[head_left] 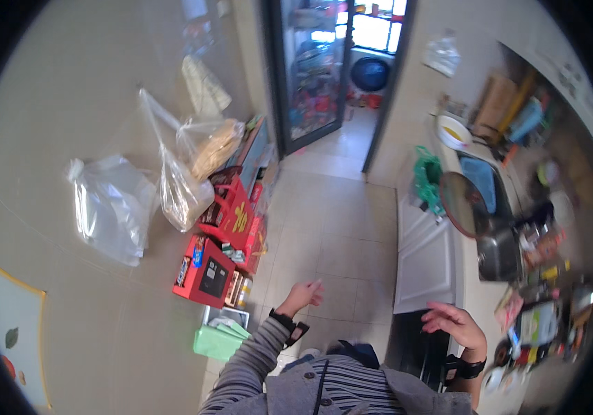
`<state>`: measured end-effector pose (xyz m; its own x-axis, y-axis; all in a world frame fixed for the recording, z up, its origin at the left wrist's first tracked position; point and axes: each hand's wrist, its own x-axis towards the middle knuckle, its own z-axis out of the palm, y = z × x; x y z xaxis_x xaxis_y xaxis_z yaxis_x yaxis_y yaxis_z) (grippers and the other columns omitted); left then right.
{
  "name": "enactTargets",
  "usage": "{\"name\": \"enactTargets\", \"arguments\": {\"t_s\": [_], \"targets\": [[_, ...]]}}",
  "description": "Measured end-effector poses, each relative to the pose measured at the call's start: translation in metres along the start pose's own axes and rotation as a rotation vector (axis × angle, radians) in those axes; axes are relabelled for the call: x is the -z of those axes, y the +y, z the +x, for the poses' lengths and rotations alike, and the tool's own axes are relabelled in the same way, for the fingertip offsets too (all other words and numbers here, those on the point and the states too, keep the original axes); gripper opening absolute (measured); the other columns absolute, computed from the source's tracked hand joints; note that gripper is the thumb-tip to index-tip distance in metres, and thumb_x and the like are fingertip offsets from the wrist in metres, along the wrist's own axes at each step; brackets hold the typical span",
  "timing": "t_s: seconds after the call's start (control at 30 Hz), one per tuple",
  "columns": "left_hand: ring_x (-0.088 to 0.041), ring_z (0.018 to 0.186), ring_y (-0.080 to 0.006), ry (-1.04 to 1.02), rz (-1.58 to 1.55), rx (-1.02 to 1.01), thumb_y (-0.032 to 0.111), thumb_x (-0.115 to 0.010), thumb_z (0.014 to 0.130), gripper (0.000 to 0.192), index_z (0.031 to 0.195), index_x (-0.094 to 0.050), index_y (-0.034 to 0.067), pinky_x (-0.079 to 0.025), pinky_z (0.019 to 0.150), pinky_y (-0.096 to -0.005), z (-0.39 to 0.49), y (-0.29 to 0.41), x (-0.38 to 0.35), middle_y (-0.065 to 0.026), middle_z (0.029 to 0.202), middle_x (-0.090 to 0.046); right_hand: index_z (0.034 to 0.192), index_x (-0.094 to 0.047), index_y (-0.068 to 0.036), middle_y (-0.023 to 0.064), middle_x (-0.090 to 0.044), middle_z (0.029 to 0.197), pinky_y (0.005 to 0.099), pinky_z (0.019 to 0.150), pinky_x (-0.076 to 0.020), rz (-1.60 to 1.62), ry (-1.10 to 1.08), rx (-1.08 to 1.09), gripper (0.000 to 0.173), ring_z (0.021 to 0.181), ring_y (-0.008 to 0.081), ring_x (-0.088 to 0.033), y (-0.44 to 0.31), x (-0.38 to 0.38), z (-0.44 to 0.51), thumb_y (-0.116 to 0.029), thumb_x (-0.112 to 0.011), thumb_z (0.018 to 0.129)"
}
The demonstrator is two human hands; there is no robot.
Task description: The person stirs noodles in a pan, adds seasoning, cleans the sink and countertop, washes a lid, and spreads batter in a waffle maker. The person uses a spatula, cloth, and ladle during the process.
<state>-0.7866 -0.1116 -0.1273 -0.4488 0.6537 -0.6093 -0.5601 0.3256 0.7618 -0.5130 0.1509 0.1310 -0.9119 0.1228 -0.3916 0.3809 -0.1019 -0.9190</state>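
My left hand [302, 298] hangs over the tiled floor [322, 223] with nothing in it, its fingers loosely bent and a little apart. Its nearest neighbours are a red box [200, 280] with small snack packets on top and a mint-green bag [219, 342] over a bin at the left wall. My right hand [455, 324] is also free of any object, fingers spread, beside the kitchen counter's front edge. Below it is a black appliance front [413, 345], next to a white cabinet door [426, 270]. A dark band circles each wrist.
On the right, the counter holds a steel sink [499, 254], a round glass lid [463, 203], a blue basin [478, 181] and a white bowl [453, 132]. Plastic bags [115, 207] hang along the left wall. A dark-framed glass door [314, 78] stands ajar ahead.
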Motion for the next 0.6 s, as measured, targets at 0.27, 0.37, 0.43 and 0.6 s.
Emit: {"name": "enactTargets", "arguments": {"t_s": [0.27,0.37,0.43,0.6], "targets": [[-0.042,0.123,-0.0293,0.08,0.596,-0.244,0.047,-0.052,0.087,0.071,0.133,-0.035,-0.003,-0.035,0.101,-0.035,0.163,0.139,0.104,-0.0205,0.134,-0.042,0.127,-0.047,-0.005,0.0089,-0.06,0.104,0.0278,0.077,-0.0477,-0.214,0.131,0.06,0.043,0.087,0.0149,-0.058,-0.033,0.14,0.284,-0.01,-0.059,0.086],[-0.043,0.122,-0.0293,0.085,0.53,0.078,0.053,-0.05,0.087,0.074,0.133,-0.036,-0.004,-0.039,0.097,-0.0362,0.194,0.146,0.177,-0.0202,0.134,-0.042,0.127,-0.048,-0.005,0.0089,-0.06,0.104,0.0273,0.077,-0.0477,-0.408,0.142,0.147,0.042,0.086,0.0148,-0.059,-0.081,0.169,0.407,-0.015,-0.058,0.088],[-0.045,0.113,-0.0151,0.012,0.353,0.112,0.037,-0.053,0.091,0.054,0.134,-0.038,0.008,-0.044,0.091,-0.0359,0.214,0.142,0.206,-0.0041,0.124,-0.049,0.127,-0.047,-0.006,0.0092,-0.061,0.105,0.0273,0.077,-0.048,-0.494,0.093,0.201,0.042,0.085,0.0149,-0.06,-0.125,0.184,0.485,-0.017,-0.057,0.088],[-0.048,0.11,-0.0169,0.112,0.129,0.295,0.036,-0.051,0.092,0.053,0.135,-0.036,0.01,-0.044,0.09,-0.0383,0.298,0.172,0.241,-0.0044,0.124,-0.049,0.128,-0.047,-0.007,0.0093,-0.061,0.106,0.0282,0.074,-0.0489,-0.537,0.026,0.392,0.043,0.084,0.0154,-0.06,-0.229,0.23,0.689,-0.019,-0.058,0.088]]}}
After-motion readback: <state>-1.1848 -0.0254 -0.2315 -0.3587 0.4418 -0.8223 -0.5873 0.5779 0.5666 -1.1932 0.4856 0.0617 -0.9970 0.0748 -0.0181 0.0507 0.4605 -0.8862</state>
